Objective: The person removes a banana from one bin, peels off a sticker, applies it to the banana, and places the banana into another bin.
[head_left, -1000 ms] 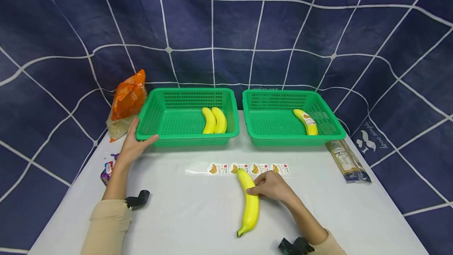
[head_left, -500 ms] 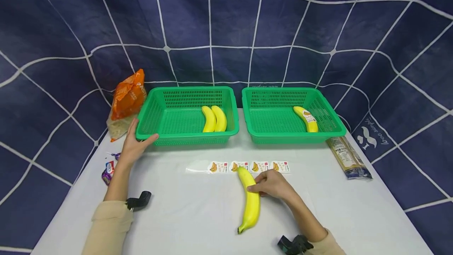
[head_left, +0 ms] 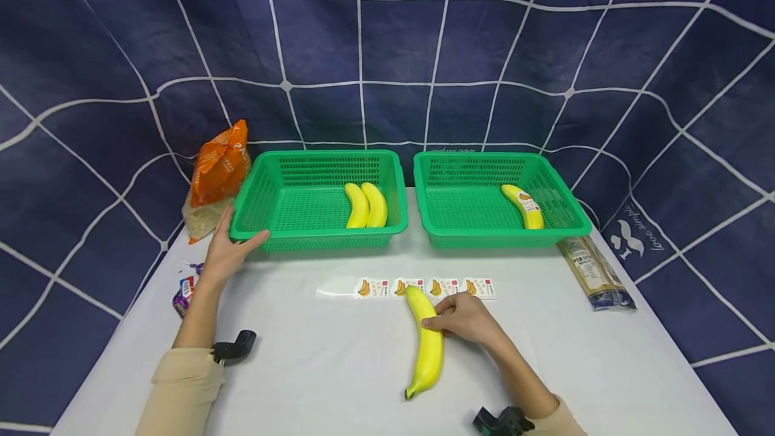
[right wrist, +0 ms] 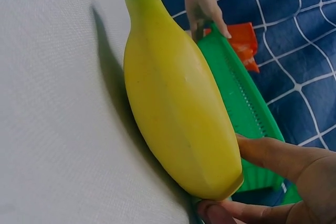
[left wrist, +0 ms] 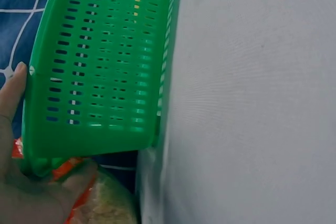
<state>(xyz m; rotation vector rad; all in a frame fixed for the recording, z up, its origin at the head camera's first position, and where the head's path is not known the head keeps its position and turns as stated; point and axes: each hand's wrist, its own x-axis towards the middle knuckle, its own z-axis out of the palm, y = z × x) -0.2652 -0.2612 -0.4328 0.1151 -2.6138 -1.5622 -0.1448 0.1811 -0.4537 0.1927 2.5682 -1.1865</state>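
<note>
A yellow banana (head_left: 428,348) lies lengthwise on the white table, its upper end overlapping a row of banana stickers (head_left: 399,288). My right hand (head_left: 466,317) pinches the banana from its right side between thumb and fingers; in the right wrist view the fingers (right wrist: 268,153) hold the end nearest that camera. At the far left, my left hand (head_left: 227,251) grips the front left corner of a green basket (head_left: 321,234), with the thumb (left wrist: 81,177) and fingers on either side of that corner. Two bananas (head_left: 366,206) lie inside this basket.
A second green basket (head_left: 502,239) to the right holds one stickered banana (head_left: 523,207). An orange-topped bag (head_left: 218,173) leans behind my left hand. Small purple packets (head_left: 183,296) lie by the left forearm; a flat clear package (head_left: 596,278) is at the right edge. Blue cloth hangs behind.
</note>
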